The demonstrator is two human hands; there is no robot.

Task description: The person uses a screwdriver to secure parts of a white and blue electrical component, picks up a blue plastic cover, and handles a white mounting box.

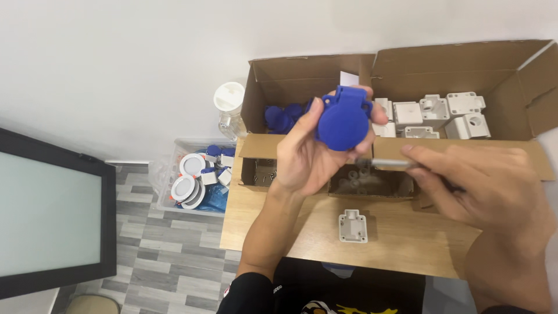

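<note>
The blue round cover [344, 121] is held up above the counter [401, 232], clasped in the left hand [308, 157], its fingers curled around the rim. The right hand [488, 186] grips a slim metal tool [386, 163], probably a screwdriver, its tip aimed at the cover's underside. This looks like the fastening step; next the tip has to find its seat squarely. A white base plate [353, 225] lies below, with white housings [442, 113] in the cardboard box [453, 64].
</note>
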